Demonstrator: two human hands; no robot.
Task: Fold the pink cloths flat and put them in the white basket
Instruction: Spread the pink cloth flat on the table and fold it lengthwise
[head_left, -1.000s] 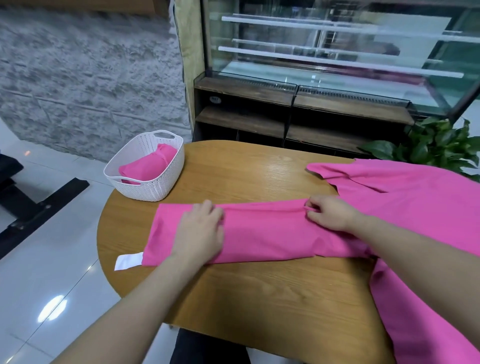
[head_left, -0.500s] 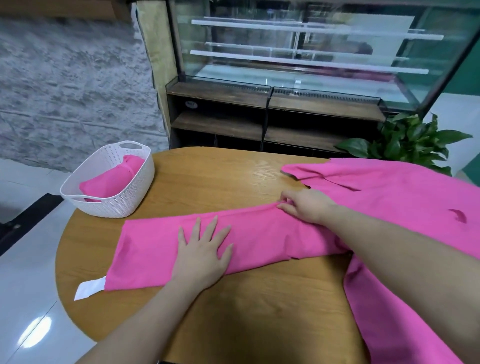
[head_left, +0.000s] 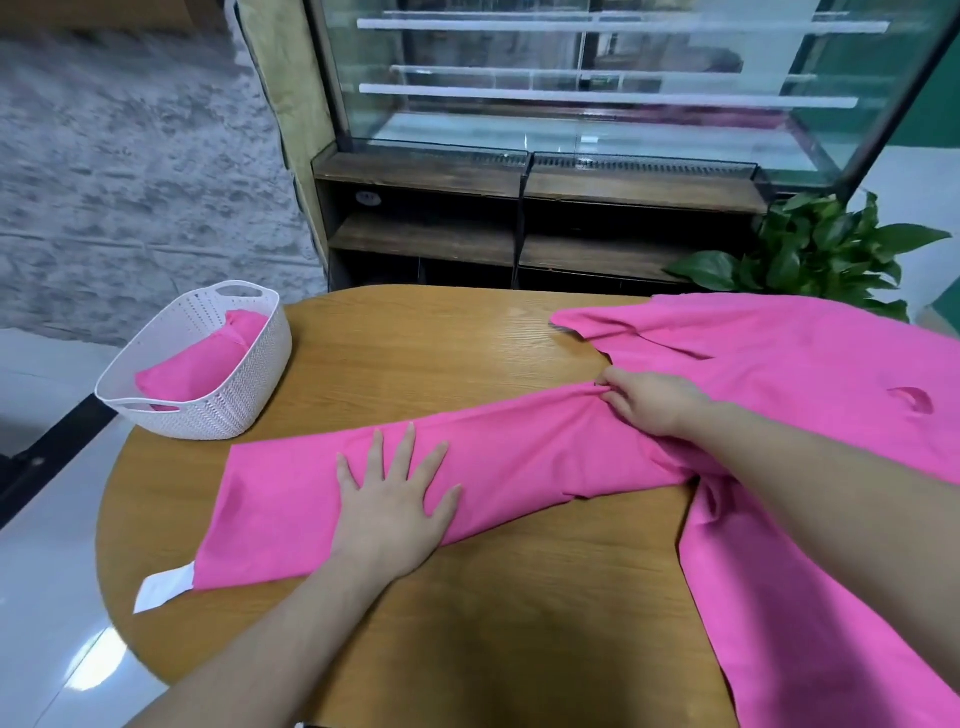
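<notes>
A long pink cloth (head_left: 519, 457) lies folded in a band across the round wooden table (head_left: 441, 353), with a white tag at its near left corner. My left hand (head_left: 397, 499) presses flat on the band, fingers spread. My right hand (head_left: 649, 402) pinches the cloth's far edge where it bunches up. More pink cloth (head_left: 810, 374) spreads over the table's right side and hangs off the near right edge. At the far left, the white basket (head_left: 244, 395) holds a folded pink cloth (head_left: 202, 358).
Behind the table stands a glass display case (head_left: 597, 93) on dark wooden shelves (head_left: 519, 239). A green potted plant (head_left: 821, 249) is at the far right. Grey stone wall and white tiled floor lie to the left.
My left hand has spread its fingers and slid nearer along the band. My right hand stays on the far edge, bunching it. The view has shifted right and tilted up.
</notes>
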